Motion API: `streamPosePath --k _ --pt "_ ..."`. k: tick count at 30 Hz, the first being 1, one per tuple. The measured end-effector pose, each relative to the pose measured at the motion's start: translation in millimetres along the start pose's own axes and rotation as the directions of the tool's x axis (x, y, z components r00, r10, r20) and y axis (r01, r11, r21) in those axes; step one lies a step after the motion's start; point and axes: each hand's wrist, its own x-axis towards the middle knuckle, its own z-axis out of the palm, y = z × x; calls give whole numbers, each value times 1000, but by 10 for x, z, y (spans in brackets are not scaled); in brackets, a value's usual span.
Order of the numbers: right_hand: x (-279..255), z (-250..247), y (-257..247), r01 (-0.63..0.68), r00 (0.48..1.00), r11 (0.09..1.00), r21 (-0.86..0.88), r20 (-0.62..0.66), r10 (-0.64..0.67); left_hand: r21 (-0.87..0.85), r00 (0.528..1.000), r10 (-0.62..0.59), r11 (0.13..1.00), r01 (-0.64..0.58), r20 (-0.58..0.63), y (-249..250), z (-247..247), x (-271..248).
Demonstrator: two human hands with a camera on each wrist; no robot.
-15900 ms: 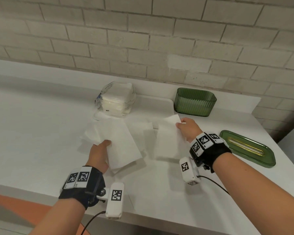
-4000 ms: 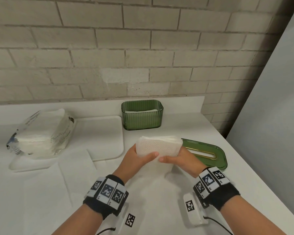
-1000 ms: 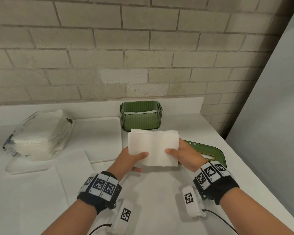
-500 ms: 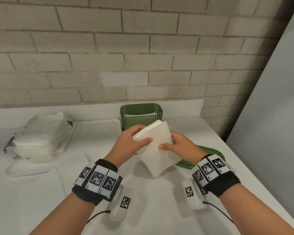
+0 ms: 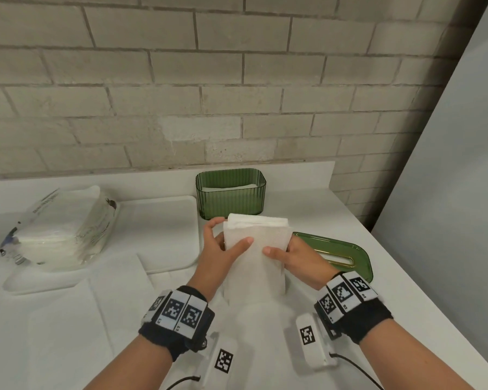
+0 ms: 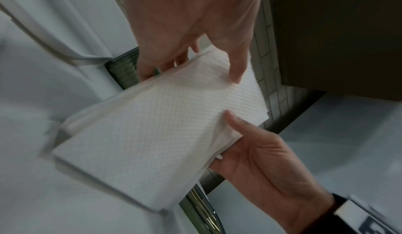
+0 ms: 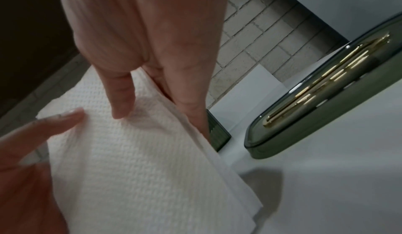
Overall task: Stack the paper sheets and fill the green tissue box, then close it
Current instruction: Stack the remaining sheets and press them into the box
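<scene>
— Half a second ago the folded paper stack [image 5: 255, 257] was tilting cornerwise between the hands; now it is standing upright, long edges vertical, its bottom edge near the tabletop [image 5: 68, 333].

— So what are the hands doing?

— Left hand [image 5: 219, 254] is gripping the stack's left edge, thumb across the front, fingers [image 6: 150, 69] curled behind. Right hand [image 5: 299, 258] is pinching the right edge the same way.

— And the rest?

— Loose paper sheets [image 5: 119, 280] are lying toward the tabletop's left side. Toward the back edge, the green tissue box [image 5: 230, 197] is sitting open, some paper already inside. Its lid [image 5: 341, 253] is lying flat toward the right edge.

— Meaning?

— Squaring looks done; I'd judge loading is coming next, closing afterwards.
</scene>
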Motion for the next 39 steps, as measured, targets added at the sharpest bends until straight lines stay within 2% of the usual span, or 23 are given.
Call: streamPosePath --k 3,5,10,15,20,22,26,33,39 --pt "-1 -2 -34 16 1000 999 32 26 -17 26 999 -26 999 25 43 -2 1 18" --pt "3 27 -66 45 998 999 -17 49 -44 77 996 -10 997 4 87 15 48 18" --pt "36 -11 -201 117 993 991 -58 39 -115 121 994 101 987 -106 53 92 33 35" --pt "33 10 -7 51 998 992 -111 46 -47 176 995 24 984 -40 94 -17 -5 22" --pt "77 12 -137 111 994 986 -120 8 -111 139 994 102 985 -106 38 62 54 57" --pt "84 -24 -134 98 995 992 -79 -1 -98 131 995 99 987 -98 -2 48 32 45" --pt "74 -18 16 30 1000 996 -84 0 -30 124 999 25 992 -27 21 -85 3 13" --pt "95 18 -40 54 998 992 -113 -15 -56 159 996 91 983 -90 2 -42 79 35" --pt "78 -53 129 -71 997 985 -158 -43 65 240 996 -47 970 26 80 -159 5 19"
